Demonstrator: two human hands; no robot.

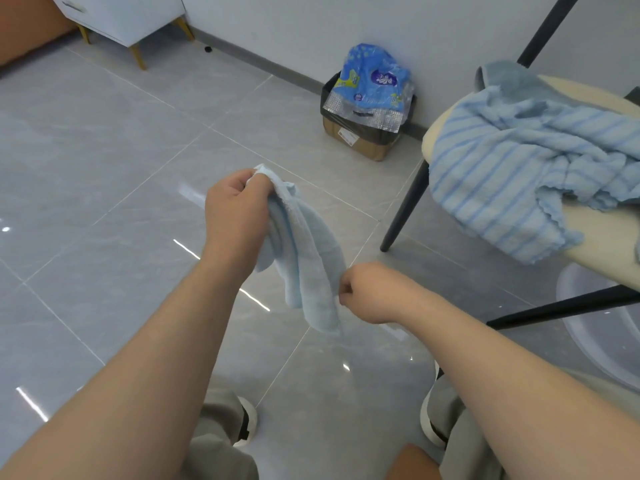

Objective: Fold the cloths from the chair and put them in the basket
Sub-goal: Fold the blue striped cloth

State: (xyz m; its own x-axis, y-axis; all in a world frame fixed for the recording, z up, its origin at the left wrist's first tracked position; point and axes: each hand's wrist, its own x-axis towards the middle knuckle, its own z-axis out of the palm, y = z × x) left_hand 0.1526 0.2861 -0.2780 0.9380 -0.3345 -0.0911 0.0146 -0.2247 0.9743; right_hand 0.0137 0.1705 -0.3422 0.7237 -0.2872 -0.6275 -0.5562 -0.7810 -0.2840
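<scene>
Top left: white cabinet [131, 15] on gold legs, standing on the grey tiled floor [104, 150] by the wall.

Centre left: left hand [235, 209] raised over the floor, fingers [251, 180] curled tight round the bunched top corner of a pale blue cloth [304, 258]. Cloth hanging down from that grip in loose folds, clear of the floor and apart from the chair.

Centre: right hand [370, 292], lower than the left, thumb and forefinger pinched narrow on the cloth's right-hand edge, about midway down; remaining fingers tucked in.

Bottom centre: two grey trouser legs and two white shoes, planted on the tiles either side of a tile joint.

Upper centre right: cardboard box [360, 142] lined with a black bag, against the wall, with crumpled blue plastic packaging [372, 81] sticking out of its top.

Right: chair [602, 233] with cream seat and black legs. Striped blue cloth [502, 168] heaped on the seat, draped over its front edge. Plain grey-blue cloth [509, 77] behind, touching the striped one, at the seat's far edge.

Lower right: pale round tub [588, 327] on the floor beneath the seat, partly hidden by a chair leg and cut off by the frame edge; contents not discernible.
</scene>
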